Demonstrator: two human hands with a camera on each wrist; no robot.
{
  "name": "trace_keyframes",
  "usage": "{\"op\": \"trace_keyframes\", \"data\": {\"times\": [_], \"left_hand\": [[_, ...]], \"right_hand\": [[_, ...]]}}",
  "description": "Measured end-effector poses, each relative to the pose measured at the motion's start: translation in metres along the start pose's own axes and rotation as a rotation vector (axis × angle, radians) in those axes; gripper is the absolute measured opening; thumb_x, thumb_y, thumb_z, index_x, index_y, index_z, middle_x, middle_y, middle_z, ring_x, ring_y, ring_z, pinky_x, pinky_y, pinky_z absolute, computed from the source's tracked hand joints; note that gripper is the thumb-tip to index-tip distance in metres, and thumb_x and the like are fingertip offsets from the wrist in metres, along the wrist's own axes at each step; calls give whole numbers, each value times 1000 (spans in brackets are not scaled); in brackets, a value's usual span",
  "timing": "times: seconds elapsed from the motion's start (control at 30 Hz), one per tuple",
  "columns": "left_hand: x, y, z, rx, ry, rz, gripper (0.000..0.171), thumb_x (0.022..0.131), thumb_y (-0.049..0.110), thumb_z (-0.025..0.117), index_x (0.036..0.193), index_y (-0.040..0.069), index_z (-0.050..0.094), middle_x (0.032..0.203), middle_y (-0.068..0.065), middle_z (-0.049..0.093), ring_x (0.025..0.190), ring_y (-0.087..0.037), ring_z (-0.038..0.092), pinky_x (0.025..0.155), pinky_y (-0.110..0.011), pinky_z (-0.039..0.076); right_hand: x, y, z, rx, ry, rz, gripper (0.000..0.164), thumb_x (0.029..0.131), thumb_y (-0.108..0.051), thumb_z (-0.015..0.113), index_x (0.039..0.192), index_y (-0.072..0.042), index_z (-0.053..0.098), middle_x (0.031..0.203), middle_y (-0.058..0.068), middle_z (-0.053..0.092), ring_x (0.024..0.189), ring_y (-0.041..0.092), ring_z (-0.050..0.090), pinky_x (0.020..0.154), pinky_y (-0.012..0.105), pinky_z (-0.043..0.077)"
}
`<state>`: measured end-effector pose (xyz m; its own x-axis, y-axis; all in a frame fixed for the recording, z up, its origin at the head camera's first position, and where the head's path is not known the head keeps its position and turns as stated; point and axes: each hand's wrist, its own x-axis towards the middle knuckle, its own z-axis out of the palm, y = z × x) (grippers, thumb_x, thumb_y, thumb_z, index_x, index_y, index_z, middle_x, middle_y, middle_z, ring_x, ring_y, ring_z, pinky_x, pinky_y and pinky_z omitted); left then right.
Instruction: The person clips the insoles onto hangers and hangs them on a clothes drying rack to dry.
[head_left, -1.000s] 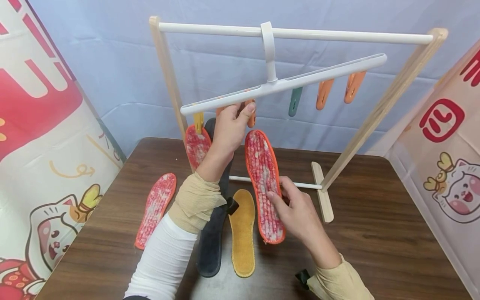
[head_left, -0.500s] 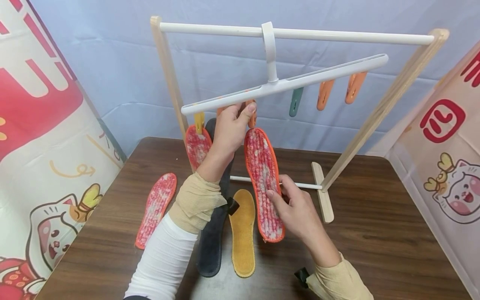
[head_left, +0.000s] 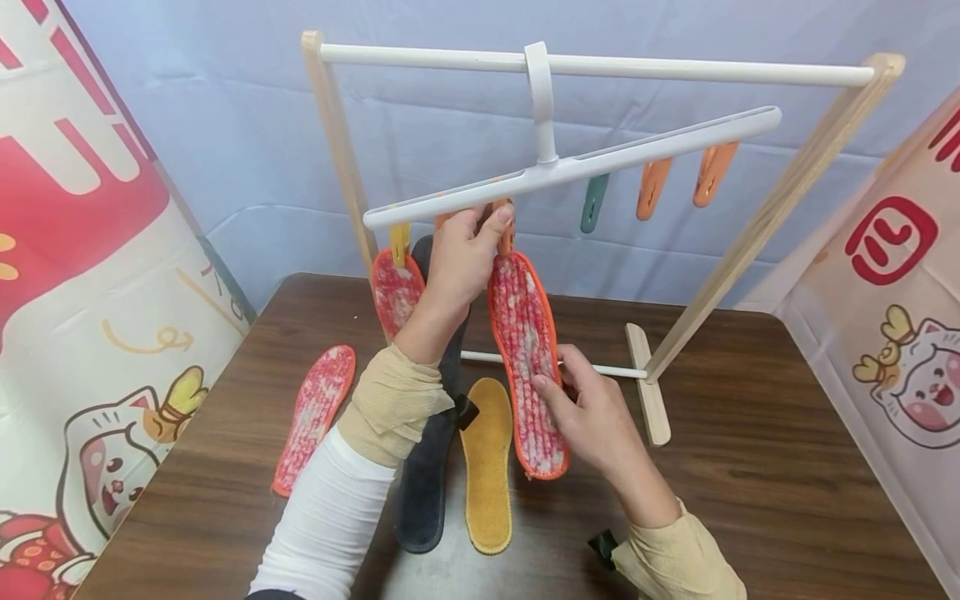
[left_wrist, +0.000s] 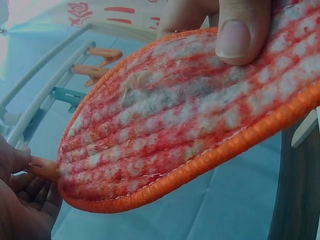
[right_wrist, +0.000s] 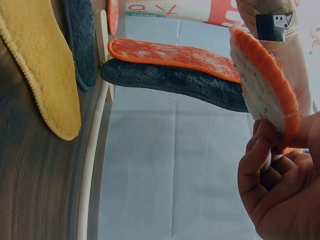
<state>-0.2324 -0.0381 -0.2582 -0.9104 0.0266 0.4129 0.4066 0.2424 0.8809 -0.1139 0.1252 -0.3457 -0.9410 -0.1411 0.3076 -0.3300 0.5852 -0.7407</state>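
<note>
In the head view my left hand pinches an orange clothespin under the tilted white hanger. My right hand holds a red-and-white insole with orange edging, thumb on its face. The insole stands nearly upright, its top end at the clothespin's lower tip. In the left wrist view the clothespin meets the insole's edge; whether it grips the insole is unclear. The right wrist view shows the insole's pale underside above my right hand's curled fingers.
A yellow clothespin holds another red-and-white insole; a dark insole hangs beside it. Green and orange clothespins hang at right. On the table lie red-and-white, dark and yellow insoles. A wooden-sided rack frames everything.
The right hand has raised the insole slightly, bringing its top end from below the orange clothespin up to its tip. The left hand keeps its place on the clothespin.
</note>
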Motion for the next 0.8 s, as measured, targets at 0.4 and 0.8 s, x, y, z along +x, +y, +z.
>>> {"op": "trace_keyframes", "data": {"times": [0.4, 0.8], "left_hand": [[0, 1, 0, -33, -10, 29, 29, 92, 38, 50, 93, 11, 60, 77, -6, 54, 72, -17, 50, 65, -30, 41], [0, 0, -3, -24, -4, 30, 30, 92, 39, 51, 97, 11, 61, 76, -6, 53, 73, -16, 50, 66, -29, 40]], "right_hand": [[5, 0, 2, 1, -2, -10, 26, 93, -34, 54, 117, -24, 50, 83, -4, 67, 58, 4, 58, 48, 30, 49], [8, -5, 3, 16, -3, 8, 27, 92, -35, 54, 117, -27, 49, 84, -6, 66, 57, 4, 59, 48, 30, 49]]}}
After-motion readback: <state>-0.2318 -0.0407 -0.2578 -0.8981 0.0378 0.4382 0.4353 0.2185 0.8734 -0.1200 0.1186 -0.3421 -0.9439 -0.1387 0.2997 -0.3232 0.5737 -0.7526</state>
